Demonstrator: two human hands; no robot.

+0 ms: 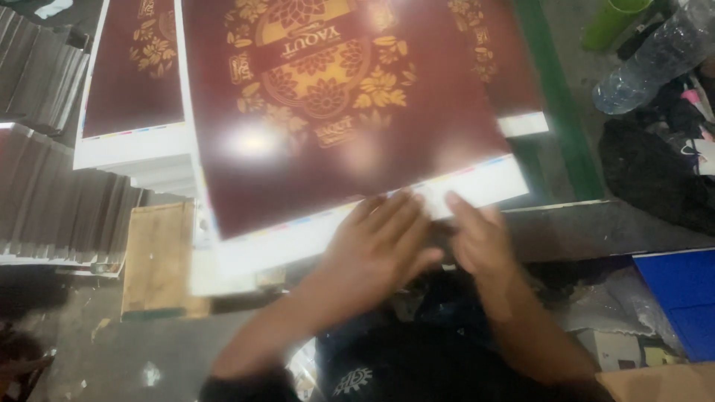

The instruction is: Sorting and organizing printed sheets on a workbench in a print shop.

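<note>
Maroon, glossy printed sheet (328, 112) with gold floral ornament, bordered by a white margin carrying a thin strip of colour patches, lies uppermost at the centre of the view, skewed so that its near edge rises toward the right. Left hand (380, 242) rests palm down on the near white margin, fingers extended and loosely spread, the fingertips reaching the edge of the maroon area. Right hand (477, 238) lies just beside it, likewise flat and open, its fingertips touching the same margin near the sheet's lower right corner. Neither hand closes around anything; motion blur makes it hard to tell whether the thumbs tuck beneath the sheet's edge. Both forearms enter from the bottom of the view.

Beneath and behind the top sheet, a second print of the same design (130, 67) sits on a thick white stack of sheets (160, 175) at upper left. Grey stacked boards (56, 212) fill the left side, with more at the upper left corner. A bare wooden board (156, 257) lies just below the stack, near the left forearm. A green table edge (558, 97) runs diagonally at upper right. Beyond it lie a clear plastic bottle (652, 56) on its side, a green cup (614, 22), and dark cloth (655, 171). A blue panel (681, 298) occupies the lower right.
</note>
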